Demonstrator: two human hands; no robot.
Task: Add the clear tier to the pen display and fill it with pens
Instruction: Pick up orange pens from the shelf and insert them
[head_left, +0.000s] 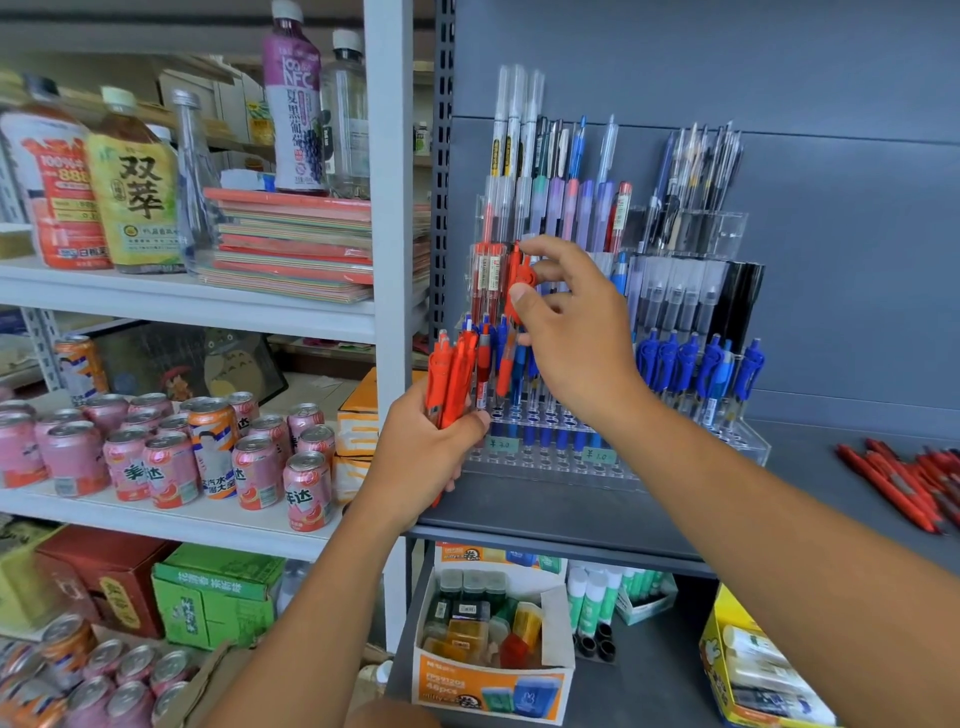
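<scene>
While your left hand grips a bundle of red pens upright just off the left end of the pen display, your right hand pinches a single red pen by its clip end. Thumb and fingertips hold it tip down over the display's left side. Holding it by the top leaves the barrel free, so you can steer the tip into a hole. Having the bundle just beside makes the reach for the next pen short.

The display stands on the grey shelf, backed against the wall panel near the shelf's left edge. The clear tier looks to be the low stepped rows at the front. Many of its front holes are bare, so I judge the filling is under way but far from done. Your right hand covers the spot, so I cannot tell which hole the pinched pen is aimed at.

Mind the neighbours. Boxed red refills stand in the row just behind, and blue pens crowd the middle and right, so a tilted entry could knock them. A white post rises close beside your left hand, with drink cans on the shelf beyond it. More loose red pens lie by the grey shelf's right edge, well apart from the display.
</scene>
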